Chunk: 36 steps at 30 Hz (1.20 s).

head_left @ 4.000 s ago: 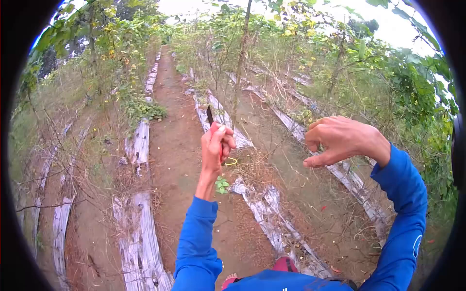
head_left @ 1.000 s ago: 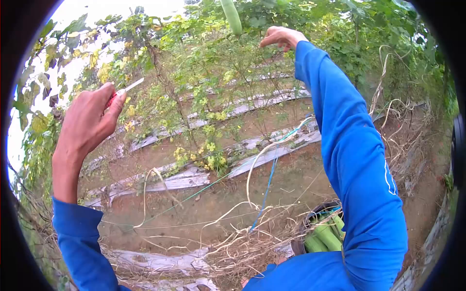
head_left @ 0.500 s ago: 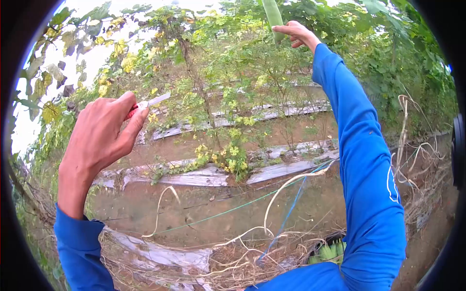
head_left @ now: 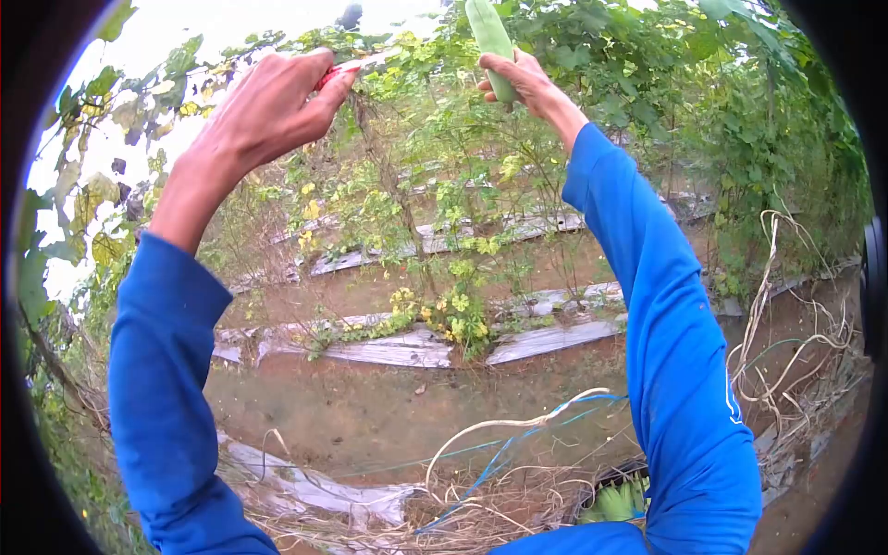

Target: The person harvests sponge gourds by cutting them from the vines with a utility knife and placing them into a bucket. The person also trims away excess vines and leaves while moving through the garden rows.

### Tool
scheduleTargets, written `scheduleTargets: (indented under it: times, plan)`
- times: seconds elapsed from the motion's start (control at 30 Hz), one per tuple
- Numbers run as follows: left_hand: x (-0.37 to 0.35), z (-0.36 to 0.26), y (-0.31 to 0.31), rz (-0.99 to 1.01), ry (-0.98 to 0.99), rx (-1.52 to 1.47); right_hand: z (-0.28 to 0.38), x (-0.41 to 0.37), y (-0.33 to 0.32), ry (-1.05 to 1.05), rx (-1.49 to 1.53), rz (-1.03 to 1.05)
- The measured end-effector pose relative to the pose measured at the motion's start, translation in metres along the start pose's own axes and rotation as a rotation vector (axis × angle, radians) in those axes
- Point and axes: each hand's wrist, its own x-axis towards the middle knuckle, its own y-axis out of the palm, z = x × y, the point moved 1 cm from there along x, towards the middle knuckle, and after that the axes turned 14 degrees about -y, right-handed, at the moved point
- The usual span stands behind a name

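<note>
Raised at the upper left, my left hand (head_left: 264,116) is closed around the red handle of a small knife (head_left: 372,61), whose pale blade points right. At the top of the view my right hand (head_left: 529,85) grips the lower end of a long, pale green gourd (head_left: 489,35). The gourd's upper end runs to the top edge of the view, so its stem is hidden. A gap separates the blade tip from the gourd.
Leafy vines (head_left: 647,83) climb behind the gourd and on both sides. Plastic mulch strips (head_left: 398,348) cross the soil. Dry stems and a blue string (head_left: 490,462) lie low in front. By my right elbow stands a dark crate (head_left: 601,483) holding green produce.
My left hand has moved up and right with the knife, nearer the gourd. My right hand, earlier with fingers extended against the gourd, is now wrapped around its lower end.
</note>
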Motion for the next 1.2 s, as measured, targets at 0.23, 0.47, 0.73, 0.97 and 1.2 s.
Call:
scheduleTargets:
  times: [0.23, 0.47, 0.73, 0.97, 1.2]
  plan:
    - [0.120, -0.051, 0.059, -0.172, 0.025, -0.047, -0.027, -0.041, 0.002, -0.007, 0.076, -0.047]
    - [0.155, -0.085, 0.107, -0.057, -0.077, -0.054, -0.010, -0.068, -0.013, -0.037, 0.158, -0.080]
    - [0.147, -0.095, 0.114, -0.061, -0.110, 0.003, -0.002, -0.080, -0.020, -0.005, 0.194, -0.045]
    - [0.035, 0.054, 0.130, 0.311, -0.413, 0.187, 0.006, -0.095, -0.016, 0.052, 0.561, -0.016]
    - [-0.109, 0.098, 0.013, 0.322, -0.550, 0.307, 0.061, -0.055, 0.006, 0.103, 0.487, 0.079]
